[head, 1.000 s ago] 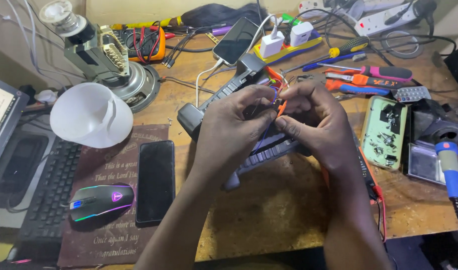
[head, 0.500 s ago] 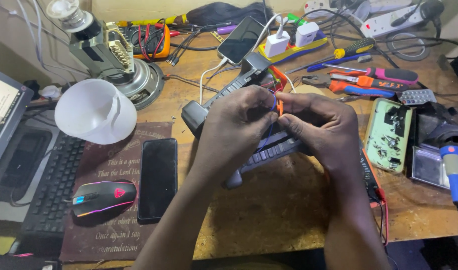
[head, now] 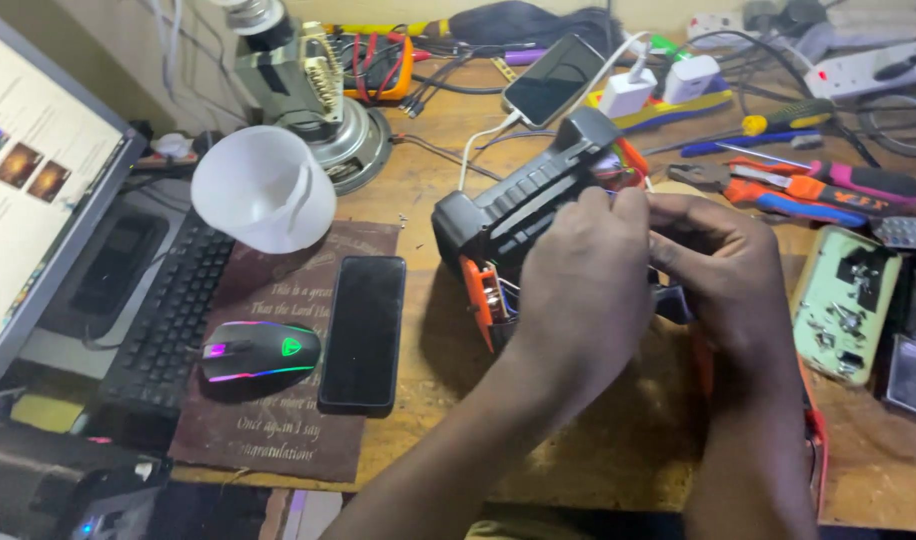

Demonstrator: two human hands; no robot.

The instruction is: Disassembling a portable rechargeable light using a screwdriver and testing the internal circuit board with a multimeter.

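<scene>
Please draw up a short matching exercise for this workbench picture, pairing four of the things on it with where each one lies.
Things:
1. black computer mouse with coloured glowing lights
2. white plastic lamp shade
3. black and orange device casing
4. pale green circuit board

Places:
A. under the left hand and right hand, at the middle of the wooden desk
B. at the right edge, beyond the right hand
C. on the brown mat, left of the dark phone
D. between the keyboard and the round metal base

Pairs: 1-C, 2-D, 3-A, 4-B
</scene>
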